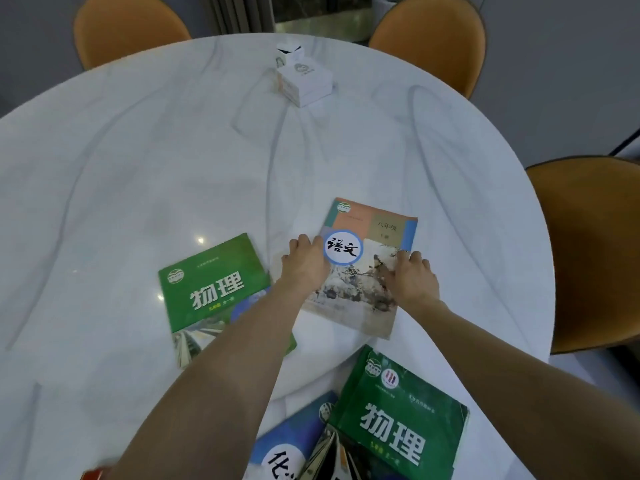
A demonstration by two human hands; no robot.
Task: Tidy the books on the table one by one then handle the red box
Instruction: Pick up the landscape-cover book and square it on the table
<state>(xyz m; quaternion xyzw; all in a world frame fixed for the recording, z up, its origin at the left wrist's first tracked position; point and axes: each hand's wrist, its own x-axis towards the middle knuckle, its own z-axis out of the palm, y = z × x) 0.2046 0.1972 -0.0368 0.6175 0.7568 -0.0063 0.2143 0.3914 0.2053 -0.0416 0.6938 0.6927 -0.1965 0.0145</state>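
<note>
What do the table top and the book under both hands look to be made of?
The table looks like polished marble or a marble-look slab: white with grey veins and glossy light spots. The book under the left hand and right hand looks like a paperback with a smooth printed paper cover; its lower corner seems worn.

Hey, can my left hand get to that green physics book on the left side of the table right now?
Probably yes. The left hand rests on the left edge of the Chinese-language book, and the green physics book lies just beside it, partly under that forearm. Nothing sits on its cover, though the hand must let go first.
</note>
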